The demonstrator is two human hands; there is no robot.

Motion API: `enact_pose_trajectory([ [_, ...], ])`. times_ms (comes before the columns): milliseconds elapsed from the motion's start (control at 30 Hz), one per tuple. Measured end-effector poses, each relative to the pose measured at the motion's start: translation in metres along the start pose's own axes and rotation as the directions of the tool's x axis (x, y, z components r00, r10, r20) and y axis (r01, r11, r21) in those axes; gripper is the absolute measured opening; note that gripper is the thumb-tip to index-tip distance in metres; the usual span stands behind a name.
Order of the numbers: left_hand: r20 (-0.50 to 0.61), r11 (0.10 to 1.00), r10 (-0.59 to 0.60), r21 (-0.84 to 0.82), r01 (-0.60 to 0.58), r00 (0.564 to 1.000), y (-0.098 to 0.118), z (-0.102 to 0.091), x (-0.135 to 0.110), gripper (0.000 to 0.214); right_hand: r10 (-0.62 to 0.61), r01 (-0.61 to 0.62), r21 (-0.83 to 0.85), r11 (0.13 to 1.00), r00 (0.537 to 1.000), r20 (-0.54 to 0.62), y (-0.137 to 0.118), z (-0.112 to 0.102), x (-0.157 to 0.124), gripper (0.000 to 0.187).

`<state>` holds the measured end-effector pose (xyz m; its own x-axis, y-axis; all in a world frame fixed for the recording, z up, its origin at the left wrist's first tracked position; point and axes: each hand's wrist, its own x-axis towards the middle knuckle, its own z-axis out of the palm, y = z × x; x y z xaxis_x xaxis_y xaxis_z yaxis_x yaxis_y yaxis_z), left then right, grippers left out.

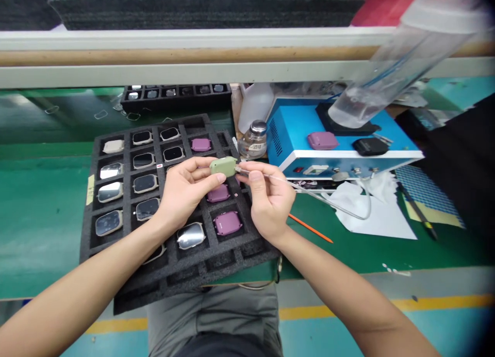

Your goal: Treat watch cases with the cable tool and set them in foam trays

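Between the thumb and fingers of my left hand (183, 187) is a light green watch case (223, 166), held above a black foam tray (128, 192). My right hand (273, 197) pinches the end of a thin clear tube (320, 196), its tip at the right edge of the green case. Whether the tip touches the case is hard to make out. Watch cases with dark or shiny faces, such as a silvery one (191, 236), fill many pockets of the tray. Purple cases, including one near my right wrist (227, 223), lie in its right column.
To the right stands a blue machine (280, 135), with a purple case (323, 140) and a tilted clear cylinder (369, 97) on top. A glass bottle (254, 143) is beside it. An orange stick (311, 228), white paper (382, 220) and a shelf edge (193, 76) surround the work area.
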<state>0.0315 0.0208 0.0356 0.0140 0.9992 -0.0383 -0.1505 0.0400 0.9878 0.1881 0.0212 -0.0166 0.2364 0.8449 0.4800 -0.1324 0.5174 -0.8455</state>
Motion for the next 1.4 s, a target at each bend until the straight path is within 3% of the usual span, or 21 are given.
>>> enact_pose_trajectory([
  [1400, -0.011, 0.999, -0.006, 0.038, 0.007, 1.0, 0.0046, 0.0026, 0.0025, 0.043, -0.003, 0.004, -0.03, 1.0, 0.999, 0.032, 0.003, 0.0002, 0.0051, 0.022],
])
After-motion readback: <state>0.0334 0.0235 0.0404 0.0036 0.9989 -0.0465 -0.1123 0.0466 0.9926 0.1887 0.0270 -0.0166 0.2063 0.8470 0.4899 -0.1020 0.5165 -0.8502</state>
